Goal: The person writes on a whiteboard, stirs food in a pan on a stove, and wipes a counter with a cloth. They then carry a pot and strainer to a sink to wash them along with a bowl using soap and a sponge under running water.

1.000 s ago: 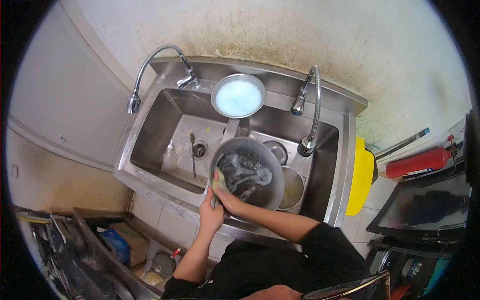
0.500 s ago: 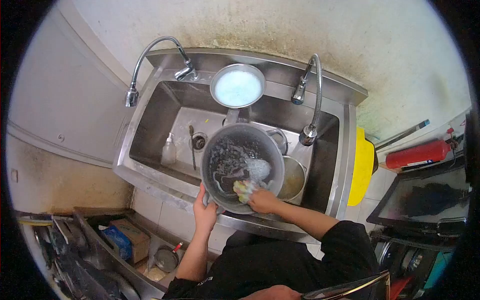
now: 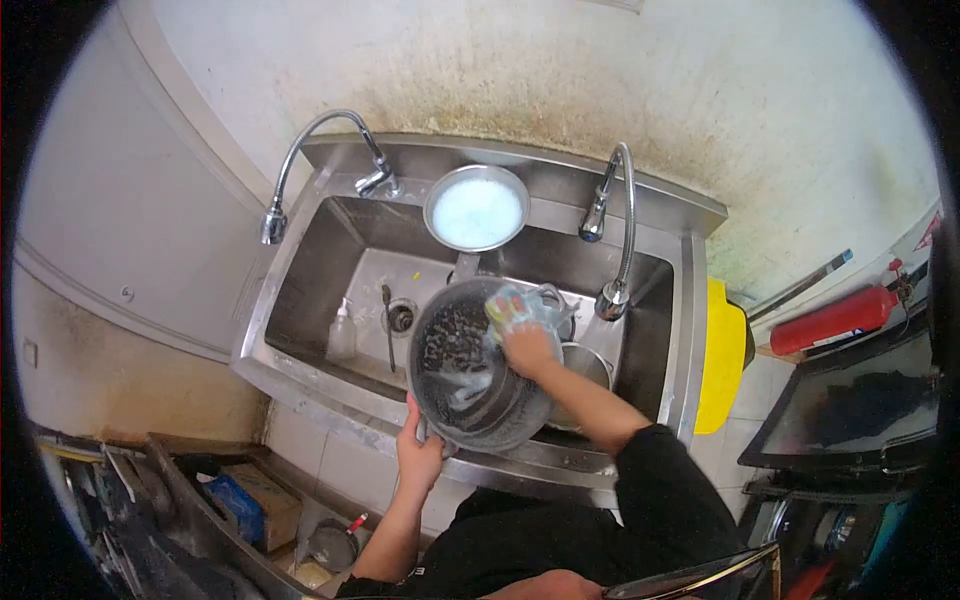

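A large grey pot (image 3: pixel 515 410) with soapy streaks inside rests over the front part of the sink, tilted a little. My left hand (image 3: pixel 420 455) is closed around the handle at its near left side. My right hand (image 3: pixel 527 347) presses a sudsy yellow-green sponge (image 3: pixel 503 308) to the upper right of the pot's inner wall, near the rim. Foam lies on the pot's bottom. Behind the pot, a round metal bowl (image 3: pixel 478 208) full of white suds sits at the sink's back edge.
Two flexible-neck taps, a left one (image 3: pixel 272 225) and a right one (image 3: pixel 614 298), overhang the steel sink (image 3: pixel 300 270). In the basin are a pump bottle (image 3: pixel 342 332), a dark long-handled tool (image 3: pixel 389 325) and another metal pot (image 3: pixel 590 365). A red fire extinguisher (image 3: pixel 835 318) stands at the right.
My right hand with the sponge has moved from the pot's near side up to its far right wall. My left hand keeps its hold on the handle. The view has tilted slightly.
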`<move>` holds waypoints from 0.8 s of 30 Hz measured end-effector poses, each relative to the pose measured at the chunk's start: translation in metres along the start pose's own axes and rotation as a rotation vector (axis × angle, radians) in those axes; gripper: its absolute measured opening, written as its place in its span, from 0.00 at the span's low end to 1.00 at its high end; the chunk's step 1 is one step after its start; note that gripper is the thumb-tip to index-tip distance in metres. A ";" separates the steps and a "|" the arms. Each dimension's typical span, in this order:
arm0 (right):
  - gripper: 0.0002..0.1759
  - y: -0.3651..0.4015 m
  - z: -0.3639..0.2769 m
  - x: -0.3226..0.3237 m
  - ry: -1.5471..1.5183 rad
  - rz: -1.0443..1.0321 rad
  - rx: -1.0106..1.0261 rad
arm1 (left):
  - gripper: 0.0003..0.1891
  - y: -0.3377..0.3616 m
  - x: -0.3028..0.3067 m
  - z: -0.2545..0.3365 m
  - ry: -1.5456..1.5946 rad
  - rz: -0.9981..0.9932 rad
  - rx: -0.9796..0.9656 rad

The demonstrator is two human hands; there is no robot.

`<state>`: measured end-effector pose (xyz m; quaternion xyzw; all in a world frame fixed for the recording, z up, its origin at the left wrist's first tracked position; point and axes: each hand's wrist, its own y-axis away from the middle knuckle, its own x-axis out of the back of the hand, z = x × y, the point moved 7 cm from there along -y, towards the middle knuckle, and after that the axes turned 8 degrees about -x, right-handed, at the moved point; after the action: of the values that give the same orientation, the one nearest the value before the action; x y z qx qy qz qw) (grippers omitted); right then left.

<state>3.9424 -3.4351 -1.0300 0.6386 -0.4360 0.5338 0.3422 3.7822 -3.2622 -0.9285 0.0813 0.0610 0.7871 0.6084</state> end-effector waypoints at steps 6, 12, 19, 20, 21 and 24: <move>0.39 -0.014 -0.133 0.023 -1.021 0.300 -0.052 | 0.36 -0.008 0.006 -0.031 -0.083 -0.026 -0.006; 0.35 -0.044 -0.125 0.011 -1.116 0.233 -0.296 | 0.38 -0.006 0.003 -0.018 -0.161 -0.005 -0.118; 0.29 -0.042 -0.131 -0.057 -1.180 -0.450 -0.365 | 0.36 -0.001 -0.002 -0.017 -0.122 -0.030 -0.062; 0.29 -0.027 -0.133 -0.049 -1.182 -0.446 -0.360 | 0.36 -0.001 -0.002 -0.016 -0.124 -0.029 -0.067; 0.29 -0.004 -0.144 -0.040 -1.222 -0.403 -0.267 | 0.35 -0.002 -0.001 -0.013 -0.201 -0.033 -0.080; 0.30 0.075 -0.140 0.022 -1.026 -0.128 0.328 | 0.35 -0.001 0.001 0.010 -0.200 -0.008 -0.072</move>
<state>3.8202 -3.3416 -0.9835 0.8876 -0.4182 0.1929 0.0131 3.7850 -3.2607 -0.9187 0.1370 -0.0280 0.7742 0.6173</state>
